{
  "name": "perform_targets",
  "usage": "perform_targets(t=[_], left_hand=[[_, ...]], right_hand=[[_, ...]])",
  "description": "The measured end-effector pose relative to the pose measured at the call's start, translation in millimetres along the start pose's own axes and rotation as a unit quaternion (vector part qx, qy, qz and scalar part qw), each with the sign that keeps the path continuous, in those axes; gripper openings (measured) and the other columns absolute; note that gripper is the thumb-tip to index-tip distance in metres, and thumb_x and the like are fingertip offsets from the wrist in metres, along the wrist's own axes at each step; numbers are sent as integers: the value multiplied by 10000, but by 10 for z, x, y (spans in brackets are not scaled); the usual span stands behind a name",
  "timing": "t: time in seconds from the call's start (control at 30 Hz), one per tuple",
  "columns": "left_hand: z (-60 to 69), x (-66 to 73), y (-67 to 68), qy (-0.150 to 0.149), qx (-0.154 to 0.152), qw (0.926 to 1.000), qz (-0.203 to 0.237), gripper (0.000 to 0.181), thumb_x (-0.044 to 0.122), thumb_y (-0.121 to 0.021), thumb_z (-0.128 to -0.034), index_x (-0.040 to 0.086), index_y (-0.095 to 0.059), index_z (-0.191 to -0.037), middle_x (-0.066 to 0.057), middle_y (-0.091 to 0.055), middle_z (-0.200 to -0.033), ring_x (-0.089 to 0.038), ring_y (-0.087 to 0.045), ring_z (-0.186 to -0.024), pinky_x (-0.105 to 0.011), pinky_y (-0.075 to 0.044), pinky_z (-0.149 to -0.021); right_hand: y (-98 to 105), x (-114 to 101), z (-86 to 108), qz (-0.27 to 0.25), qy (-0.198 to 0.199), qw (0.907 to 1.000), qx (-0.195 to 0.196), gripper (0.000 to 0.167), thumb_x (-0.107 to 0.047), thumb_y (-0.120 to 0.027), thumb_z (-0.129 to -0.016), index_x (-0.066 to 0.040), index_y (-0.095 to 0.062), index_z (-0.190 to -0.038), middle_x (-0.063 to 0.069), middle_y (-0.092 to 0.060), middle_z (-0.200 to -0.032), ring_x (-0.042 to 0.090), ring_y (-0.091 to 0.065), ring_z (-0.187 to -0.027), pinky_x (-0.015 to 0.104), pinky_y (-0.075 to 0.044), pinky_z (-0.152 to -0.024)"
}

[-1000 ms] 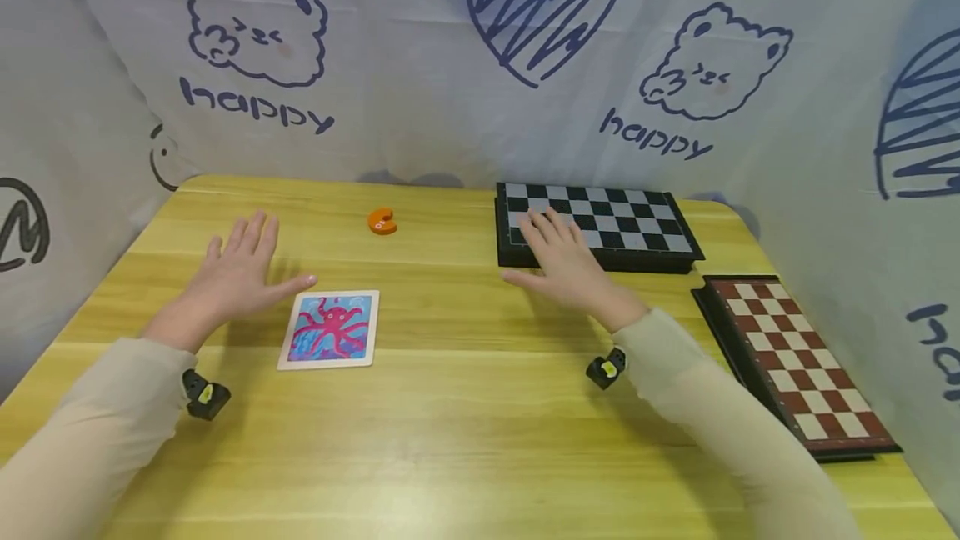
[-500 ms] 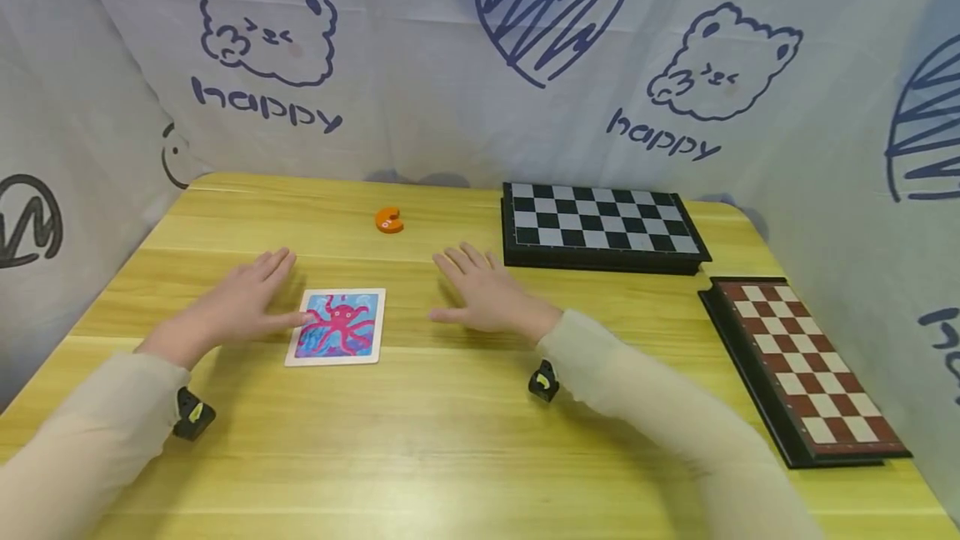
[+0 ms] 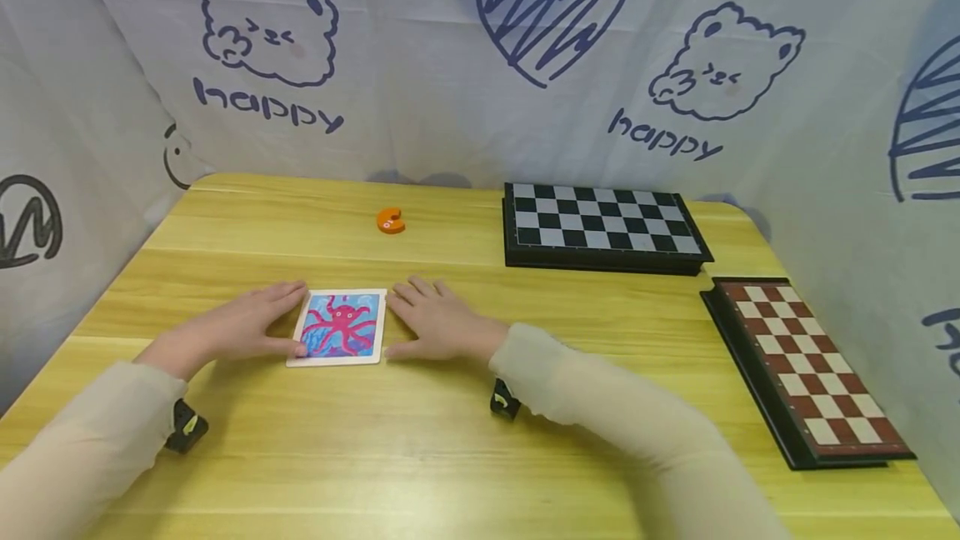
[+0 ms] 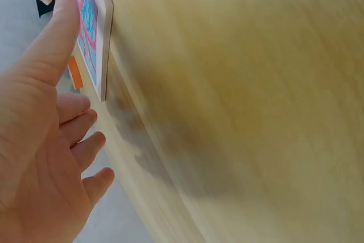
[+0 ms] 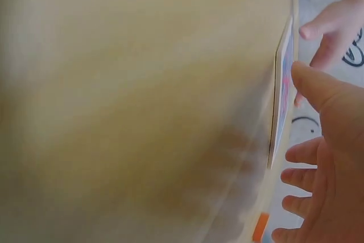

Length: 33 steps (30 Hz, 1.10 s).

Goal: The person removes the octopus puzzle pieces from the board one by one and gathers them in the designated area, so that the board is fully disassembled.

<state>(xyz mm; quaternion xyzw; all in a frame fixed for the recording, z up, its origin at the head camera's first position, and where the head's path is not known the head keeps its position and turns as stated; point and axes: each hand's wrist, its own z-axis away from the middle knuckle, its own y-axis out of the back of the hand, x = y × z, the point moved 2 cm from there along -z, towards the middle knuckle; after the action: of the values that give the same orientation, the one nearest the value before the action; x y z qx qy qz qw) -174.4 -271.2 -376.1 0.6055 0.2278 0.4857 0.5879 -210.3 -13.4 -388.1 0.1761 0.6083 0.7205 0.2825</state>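
Observation:
A flat square octopus picture board [image 3: 341, 327] lies on the table, with a pale border and a pink octopus on blue. My left hand [image 3: 251, 325] is at its left side, fingers fairly straight, the thumb tip overlapping the board's near-left corner in the head view. Close by the right edge is my right hand [image 3: 438, 323], its fingers spread and pointing toward the board. In the left wrist view the thumb [image 4: 54, 41] stands apart from the loosely bent fingers. The right wrist view has the thumb [image 5: 315, 83] near the board's edge. Whether either hand touches the board I cannot tell.
Farther back on the wooden table [image 3: 375, 448] sits a small orange C-shaped piece [image 3: 387, 221]. A black-and-white chessboard case [image 3: 603, 223] is at the back right. Along the right side lies a brown-and-cream chessboard case [image 3: 810, 369]. A printed cloth [image 3: 420, 90] hangs behind.
My right hand has come down leftward from over the black-and-white chessboard case to the picture board's right edge. My left hand has lowered and come nearer the board's left edge. The board stays put.

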Motion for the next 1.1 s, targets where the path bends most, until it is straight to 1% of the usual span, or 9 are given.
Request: perform_targets(t=[0.1, 0.2, 0.37, 0.5, 0.63, 0.73, 0.83, 0.93, 1.1], left_hand=[[14, 7, -11, 51, -79, 9999, 85, 964, 575, -616, -781, -111, -300, -1379, -302, -248, -1419, -470, -214, -1285, -587, -175, -1020], [19, 11, -21, 65, -134, 9998, 102, 968, 591, -608, -775, -101, -306, -1382, -299, -255, -1418, -471, -213, -1286, -593, -179, -1016], [26, 0, -43, 168, -192, 9996, 96, 973, 604, -601, -770, -81, -302, -1394, -293, -253, -1423, -470, -211, -1288, -605, -187, -1007], [19, 3, -53, 139, -169, 9997, 66, 973, 602, -605, -768, -82, -307, -1392, -292, -258, -1421, -472, -217, -1285, -603, -199, -1004], [-3, 35, -62, 85, -135, 9999, 32, 971, 602, -606, -769, -87, -313, -1387, -296, -267, -1416, -471, -224, -1283, -600, -201, -1006], [-46, 88, -77, -19, -73, 9999, -73, 958, 592, -608, -775, -98, -325, -1376, -300, -284, -1406, -470, -235, -1280, -591, -207, -1009], [-102, 165, -90, -119, -32, 9998, -174, 926, 550, -629, -787, -112, -335, -1364, -298, -297, -1401, -467, -237, -1281, -574, -207, -1020], [-174, 267, -105, -186, -32, 9997, -185, 903, 516, -641, -796, -121, -336, -1358, -295, -299, -1402, -461, -238, -1284, -559, -202, -1030], [-324, 446, -146, -321, -98, 9993, -154, 901, 521, -625, -806, -122, -326, -1362, -293, -285, -1409, -450, -241, -1288, -546, -196, -1038]], right_hand=[[-27, -77, -28, 108, 82, 9998, -165, 808, -636, -397, -874, -123, -227, -1474, 58, -168, -1516, 268, -73, -1381, 480, -104, -1086], [-46, -118, -43, 145, 82, 9995, -267, 781, -617, -398, -885, -127, -237, -1472, 42, -177, -1515, 256, -82, -1381, 472, -104, -1088], [-47, -136, -50, 132, 30, 9995, -289, 753, -590, -418, -894, -127, -258, -1466, 25, -209, -1507, 248, -114, -1377, 458, -110, -1090], [-24, -138, -38, 97, 17, 9995, -309, 735, -572, -429, -900, -125, -271, -1462, 23, -220, -1503, 247, -129, -1375, 457, -112, -1090], [-13, -124, -4, 41, 10, 9995, -315, 730, -561, -433, -904, -114, -276, -1459, 32, -225, -1501, 243, -133, -1374, 453, -110, -1091], [-22, -86, 42, -16, -15, 9996, -287, 720, -549, -444, -906, -108, -290, -1454, 42, -237, -1496, 245, -142, -1372, 452, -109, -1091], [-31, -26, 101, -114, -61, 9996, -257, 709, -538, -457, -906, -103, -307, -1447, 50, -252, -1490, 249, -152, -1370, 455, -106, -1091], [-47, 55, 178, -179, -108, 9996, -212, 701, -531, -466, -906, -96, -328, -1438, 58, -273, -1481, 255, -168, -1366, 455, -111, -1091], [-69, 212, 356, -367, -192, 9990, -135, 685, -513, -481, -908, -79, -354, -1423, 75, -300, -1466, 275, -193, -1357, 441, -128, -1091]])
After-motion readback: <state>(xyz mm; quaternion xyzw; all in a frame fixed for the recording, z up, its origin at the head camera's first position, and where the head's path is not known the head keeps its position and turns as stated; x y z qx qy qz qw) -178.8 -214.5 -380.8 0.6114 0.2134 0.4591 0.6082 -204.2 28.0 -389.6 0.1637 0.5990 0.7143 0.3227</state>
